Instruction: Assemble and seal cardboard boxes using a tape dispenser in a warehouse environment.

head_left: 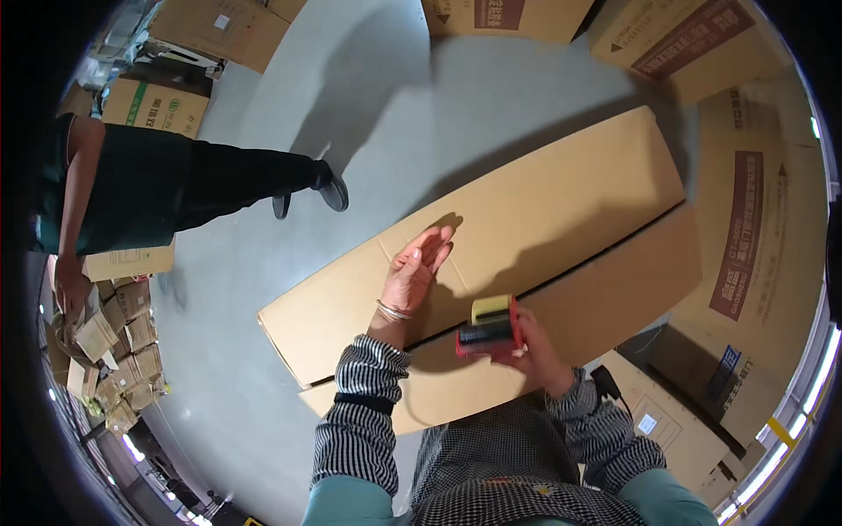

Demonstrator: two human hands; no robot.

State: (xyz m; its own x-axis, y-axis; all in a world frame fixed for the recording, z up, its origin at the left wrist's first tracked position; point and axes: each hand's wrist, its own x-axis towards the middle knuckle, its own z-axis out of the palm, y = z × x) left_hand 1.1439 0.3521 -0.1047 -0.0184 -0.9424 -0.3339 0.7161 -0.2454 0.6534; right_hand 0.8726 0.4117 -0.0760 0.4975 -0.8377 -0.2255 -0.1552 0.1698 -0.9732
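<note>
A long brown cardboard box (544, 210) lies in front of me, its two top flaps almost meeting along a dark, narrow gap. Over the far flap, my left hand (417, 263) is held up with fingers loosely stretched and nothing in them; a bracelet circles its wrist. My right hand (537, 349) grips a red and black tape dispenser (488, 328) with a yellowish roll of tape, above the near flap close to the gap. Part of the right hand's fingers is hidden behind the dispenser.
Stacked cartons (745, 219) stand along the right, and more cartons (517, 17) sit at the far side. On the left a person (132, 184) in dark clothes stands near a heap of small cardboard boxes (127, 351). Grey floor (237, 289) lies between us.
</note>
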